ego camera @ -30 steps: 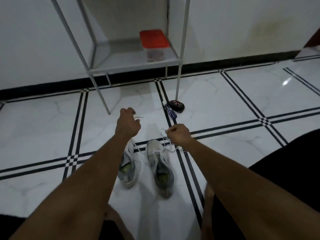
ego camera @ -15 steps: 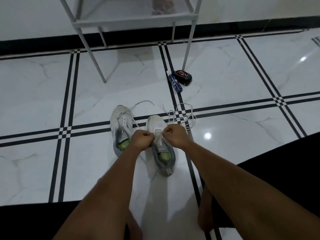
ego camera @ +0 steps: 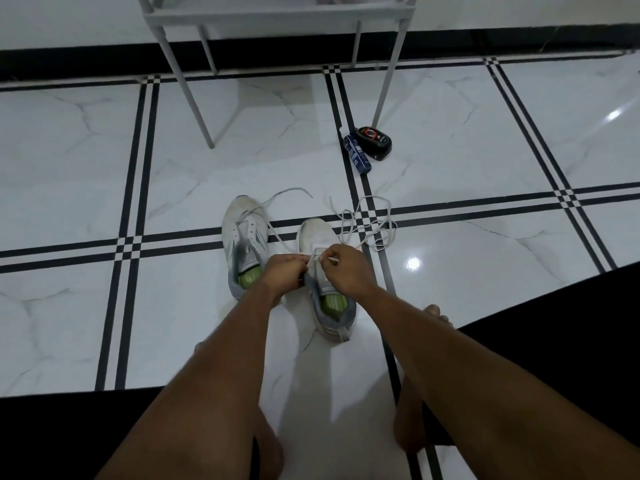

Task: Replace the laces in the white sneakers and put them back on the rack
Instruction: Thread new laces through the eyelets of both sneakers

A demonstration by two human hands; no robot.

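Two bare arms reach out over the floor [ego camera: 86, 188]. The left hand [ego camera: 282, 273] and the right hand [ego camera: 346, 268] each pinch the white lace [ego camera: 367, 223] — both over the right sneaker [ego camera: 325, 282]. The left sneaker [ego camera: 244, 244] sits just beside it at 9 o'clock. At 1 o'clock lie a blue tube [ego camera: 356, 154] and a black tin [ego camera: 375, 143]. The grey rack [ego camera: 277, 20] stands far off — at 12 o'clock.

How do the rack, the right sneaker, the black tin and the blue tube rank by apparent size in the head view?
1. rack, though cropped at the top
2. right sneaker, partly covered by the hands
3. black tin and blue tube: too alike to rank
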